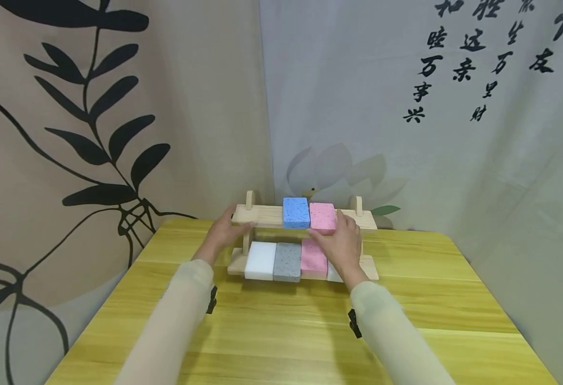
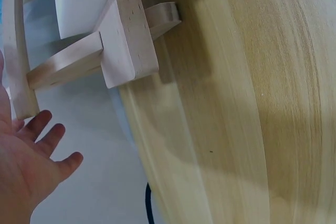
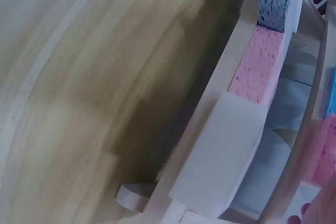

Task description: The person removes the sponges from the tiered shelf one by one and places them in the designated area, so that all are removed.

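A two-tier wooden rack (image 1: pixel 262 215) stands toward the back of the table. On its upper board lie a blue sponge (image 1: pixel 295 213) and a pink sponge (image 1: pixel 322 216), side by side. My right hand (image 1: pixel 341 246) holds that pink sponge between thumb and fingers. At the upper board's left end, my left hand (image 1: pixel 223 232) grips the rack, thumb in front; in the left wrist view the other fingers (image 2: pixel 68 165) spread past the board's end. The lower board carries a white sponge (image 1: pixel 260 260), a grey sponge (image 1: pixel 287 262), another pink sponge (image 1: pixel 313 258) and a second white sponge (image 3: pixel 220 153), partly hidden by my right hand in the head view.
The rack stands on a yellow wood-grain table (image 1: pixel 281 331). Behind it hang cloths, one with dark printed leaves (image 1: pixel 86 144), the other with black written characters (image 1: pixel 464 53). A dark cord (image 2: pixel 149 203) shows beyond the table edge.
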### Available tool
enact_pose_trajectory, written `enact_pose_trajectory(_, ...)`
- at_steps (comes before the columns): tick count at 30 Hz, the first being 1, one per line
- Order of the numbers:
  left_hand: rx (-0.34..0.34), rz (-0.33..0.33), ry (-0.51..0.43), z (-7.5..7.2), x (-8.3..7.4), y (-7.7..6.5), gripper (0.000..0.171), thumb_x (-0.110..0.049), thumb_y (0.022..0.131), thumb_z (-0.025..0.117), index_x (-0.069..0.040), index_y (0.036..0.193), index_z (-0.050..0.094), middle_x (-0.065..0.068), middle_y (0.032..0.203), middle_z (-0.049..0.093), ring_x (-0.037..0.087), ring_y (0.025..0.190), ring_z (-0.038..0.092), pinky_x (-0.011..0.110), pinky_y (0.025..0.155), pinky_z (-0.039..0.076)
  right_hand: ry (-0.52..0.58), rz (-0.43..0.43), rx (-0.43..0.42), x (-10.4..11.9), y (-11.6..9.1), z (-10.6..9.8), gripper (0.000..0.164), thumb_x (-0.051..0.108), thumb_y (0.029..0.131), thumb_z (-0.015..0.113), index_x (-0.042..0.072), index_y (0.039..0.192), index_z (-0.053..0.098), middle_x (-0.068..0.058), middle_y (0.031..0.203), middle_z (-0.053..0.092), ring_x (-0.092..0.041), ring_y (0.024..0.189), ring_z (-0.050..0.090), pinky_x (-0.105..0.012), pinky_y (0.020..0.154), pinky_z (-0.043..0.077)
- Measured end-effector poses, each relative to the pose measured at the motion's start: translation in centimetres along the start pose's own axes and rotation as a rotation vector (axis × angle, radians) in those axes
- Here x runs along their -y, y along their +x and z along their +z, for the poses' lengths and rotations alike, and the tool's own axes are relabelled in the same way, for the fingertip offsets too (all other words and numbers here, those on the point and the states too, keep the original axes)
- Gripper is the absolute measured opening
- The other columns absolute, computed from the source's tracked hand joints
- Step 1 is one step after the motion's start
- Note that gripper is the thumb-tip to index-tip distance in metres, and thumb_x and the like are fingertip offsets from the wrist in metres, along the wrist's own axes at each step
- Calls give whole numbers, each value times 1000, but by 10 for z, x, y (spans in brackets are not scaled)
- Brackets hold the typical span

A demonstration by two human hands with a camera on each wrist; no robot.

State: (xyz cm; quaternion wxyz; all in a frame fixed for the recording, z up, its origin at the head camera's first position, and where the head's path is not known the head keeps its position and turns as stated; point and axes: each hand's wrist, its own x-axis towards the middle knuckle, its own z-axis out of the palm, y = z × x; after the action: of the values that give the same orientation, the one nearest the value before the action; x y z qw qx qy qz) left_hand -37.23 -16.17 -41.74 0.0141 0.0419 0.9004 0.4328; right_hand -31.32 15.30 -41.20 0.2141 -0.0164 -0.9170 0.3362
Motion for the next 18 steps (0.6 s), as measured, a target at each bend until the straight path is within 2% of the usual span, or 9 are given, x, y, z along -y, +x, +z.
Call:
enact_pose_trajectory(9,-10,6,4,0,4,2,91,-58,93,61,-21,161,14,16,161,24,43,144,23,65,111,23,9,81,-19,-5,-3,10,104,65,76,75,6,151,36,-22,141,44,-38,129,38,-52,106,33)
enact_pose_trajectory(18,-9,-17,24,0,3,2,90,-58,94,59,-17,161,14,17,162,22,44,145,22,64,111,22,33,105,-62,-8,0,17,103,64,73,77,3,147,41,-22,134,48,-37,122,43,-51,101,36)
